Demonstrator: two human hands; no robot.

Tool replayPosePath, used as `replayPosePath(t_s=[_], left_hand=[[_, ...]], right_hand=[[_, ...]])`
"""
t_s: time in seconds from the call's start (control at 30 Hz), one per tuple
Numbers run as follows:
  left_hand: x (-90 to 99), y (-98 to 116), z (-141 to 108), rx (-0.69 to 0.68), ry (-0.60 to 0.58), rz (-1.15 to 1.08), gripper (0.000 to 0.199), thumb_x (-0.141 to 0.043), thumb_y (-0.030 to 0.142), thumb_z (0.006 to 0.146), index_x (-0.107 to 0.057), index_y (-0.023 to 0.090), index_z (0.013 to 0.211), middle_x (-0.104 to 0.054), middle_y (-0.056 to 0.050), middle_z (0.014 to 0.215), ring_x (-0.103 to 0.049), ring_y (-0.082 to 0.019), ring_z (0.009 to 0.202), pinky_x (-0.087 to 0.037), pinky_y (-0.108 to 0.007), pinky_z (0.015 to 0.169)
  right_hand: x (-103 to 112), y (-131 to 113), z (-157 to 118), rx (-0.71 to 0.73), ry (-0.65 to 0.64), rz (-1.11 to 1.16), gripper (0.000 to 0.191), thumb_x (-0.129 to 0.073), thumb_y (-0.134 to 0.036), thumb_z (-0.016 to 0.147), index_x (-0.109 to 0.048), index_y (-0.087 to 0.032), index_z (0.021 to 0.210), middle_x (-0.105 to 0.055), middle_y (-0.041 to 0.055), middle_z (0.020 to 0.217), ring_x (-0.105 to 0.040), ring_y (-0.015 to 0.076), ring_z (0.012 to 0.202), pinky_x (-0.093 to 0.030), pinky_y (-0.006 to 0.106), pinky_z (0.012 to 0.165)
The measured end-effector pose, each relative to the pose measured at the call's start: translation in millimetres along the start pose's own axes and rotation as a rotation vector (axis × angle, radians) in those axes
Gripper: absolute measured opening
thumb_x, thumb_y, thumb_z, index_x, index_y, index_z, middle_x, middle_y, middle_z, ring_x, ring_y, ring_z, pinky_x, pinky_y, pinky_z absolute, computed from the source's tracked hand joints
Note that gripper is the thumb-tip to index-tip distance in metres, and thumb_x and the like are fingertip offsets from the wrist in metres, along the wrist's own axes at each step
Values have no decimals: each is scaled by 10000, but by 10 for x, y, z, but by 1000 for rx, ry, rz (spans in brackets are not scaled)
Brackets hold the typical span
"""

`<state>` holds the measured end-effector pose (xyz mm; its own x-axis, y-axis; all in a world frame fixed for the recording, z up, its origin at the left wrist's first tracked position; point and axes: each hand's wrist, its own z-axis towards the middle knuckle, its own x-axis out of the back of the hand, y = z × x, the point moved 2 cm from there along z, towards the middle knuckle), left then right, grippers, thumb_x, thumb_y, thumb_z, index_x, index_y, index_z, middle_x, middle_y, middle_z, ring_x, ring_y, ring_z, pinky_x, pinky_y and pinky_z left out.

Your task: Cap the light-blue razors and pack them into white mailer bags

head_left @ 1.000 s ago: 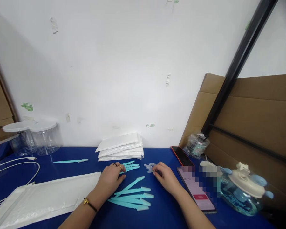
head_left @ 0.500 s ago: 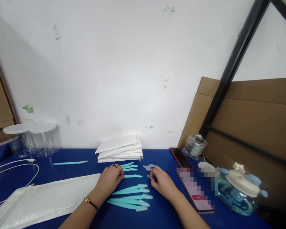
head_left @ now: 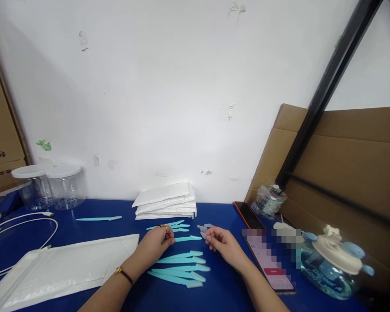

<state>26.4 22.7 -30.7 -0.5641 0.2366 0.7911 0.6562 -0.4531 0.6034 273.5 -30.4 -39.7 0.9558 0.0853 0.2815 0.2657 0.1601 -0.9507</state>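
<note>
My left hand (head_left: 157, 242) pinches a turquoise eyebrow razor (head_left: 188, 238) by its handle, with the blade end pointing right. Facing it, my right hand (head_left: 225, 249) has thumb and forefinger closed around a small clear blade cap (head_left: 203, 235), just off the razor's tip. More clear caps (head_left: 204, 226) lie just behind those fingertips. Several turquoise razors (head_left: 178, 274) are fanned out on the blue table in front of my hands. Another small group of razors (head_left: 178, 225) rests beyond my left hand, partly hidden by it.
A stack of white padded envelopes (head_left: 165, 201) stands by the wall. One larger envelope (head_left: 84, 264) and a lone razor (head_left: 99, 218) lie left, near lidded clear jars (head_left: 65, 190) and a white cable (head_left: 26, 219). Two phones (head_left: 249, 214) and a water bottle (head_left: 331, 264) are at right.
My left hand has lifted the razor slightly and shifted it right, towards the right hand. My right fingers have come up a little from the table with a cap. The view has shifted slightly.
</note>
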Motion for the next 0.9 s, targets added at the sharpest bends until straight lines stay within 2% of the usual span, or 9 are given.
replayPosePath(t_s=[0.4, 0.57, 0.67, 0.8, 0.9], left_hand=[[-19, -40, 9, 8, -14, -23, 121, -496, 292, 785, -570, 197, 775, -577, 14, 715, -510, -131, 671, -333, -211, 598], [-18, 19, 0, 6, -28, -38, 128, -497, 301, 776, -566, 193, 769, -569, 16, 704, -500, -130, 661, -331, -211, 589], [-30, 75, -25, 6, -70, -40, 146, -503, 317, 768, -577, 192, 770, -571, 15, 703, -500, -131, 657, -326, -213, 575], [-53, 115, -72, 31, -188, -38, 164, -509, 331, 755, -597, 194, 777, -585, 20, 685, -506, -129, 638, -321, -214, 548], [-17, 123, -86, 7, -184, 11, 175, -537, 359, 748, -612, 205, 789, -611, 17, 725, -534, -135, 674, -339, -220, 579]], right_hand=[[9, -55, -20, 29, 24, -41, 181, -569, -334, 822, -610, -157, 833, -586, 18, 694, -504, 116, 568, -391, 236, 553], [-58, -78, -25, 33, -10, -69, 153, -565, -297, 817, -623, -157, 834, -584, 16, 685, -507, 117, 567, -391, 235, 554], [-141, -86, -48, 18, -56, -89, 148, -563, -280, 812, -637, -157, 847, -582, 11, 663, -519, 120, 565, -387, 229, 545], [-180, -100, -95, -6, -142, -136, 144, -555, -263, 809, -654, -161, 831, -600, 12, 669, -525, 119, 559, -375, 217, 522], [-105, -122, -94, 39, -98, -281, 152, -552, -268, 810, -671, -178, 836, -614, 19, 697, -538, 136, 600, -387, 228, 544]])
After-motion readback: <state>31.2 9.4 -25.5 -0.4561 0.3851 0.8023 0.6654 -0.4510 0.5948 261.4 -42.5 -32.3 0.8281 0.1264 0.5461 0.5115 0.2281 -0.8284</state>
